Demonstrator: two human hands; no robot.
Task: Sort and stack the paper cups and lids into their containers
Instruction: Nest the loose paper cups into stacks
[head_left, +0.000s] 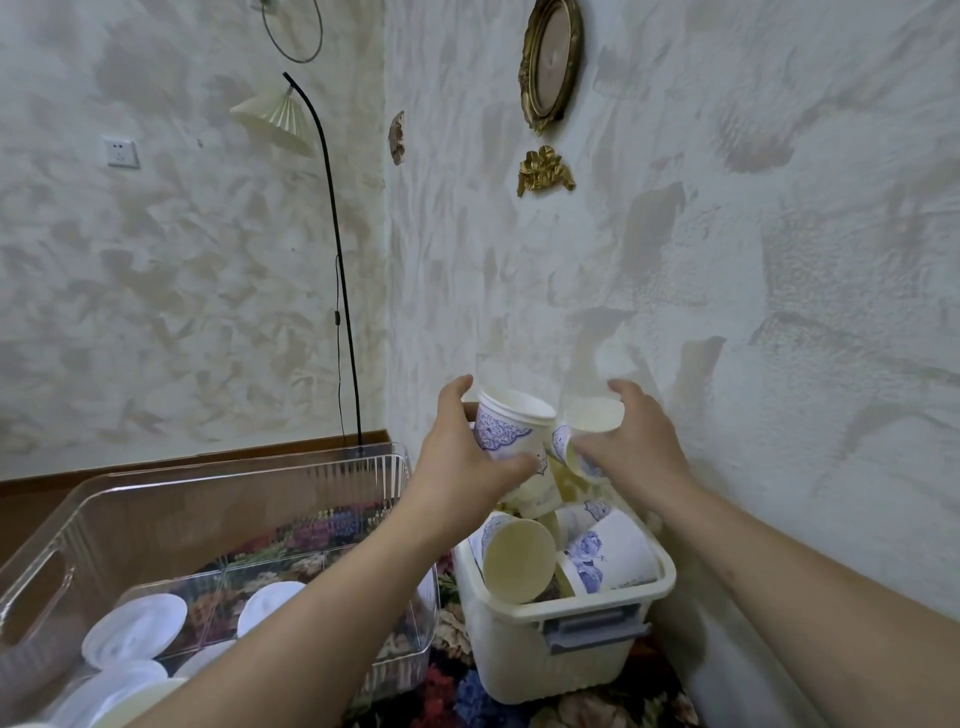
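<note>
A: How are the hands set?

B: Both arms reach forward over the white bin (566, 613). The left hand (462, 462) has its fingers over the far side and its thumb across the near side of a stack of paper cups (511, 423), so that grip is closed round the stack. The right hand (631, 441) curls over a second paper cup (592, 415), fingers above its rim, thumb beneath.

A: What do the cups look like?

B: White, with a blue flower print on the outside and a cream inside. The stack tilts, mouths up and to the right. The right hand's cup lies nearly on its side, mouth toward the camera.

A: Where are they relative to the grips?

B: The stack sits between the left thumb and fingers; the other cup is in the right palm's hollow. The two are just beside each other, above the bin's far end.

A: And around them?

B: Loose cups (519, 558) lie tumbled in the bin. To its left, a clear plastic box (218, 499) holds white lids (135, 629). Both stand on a flowered cloth (457, 696).
</note>
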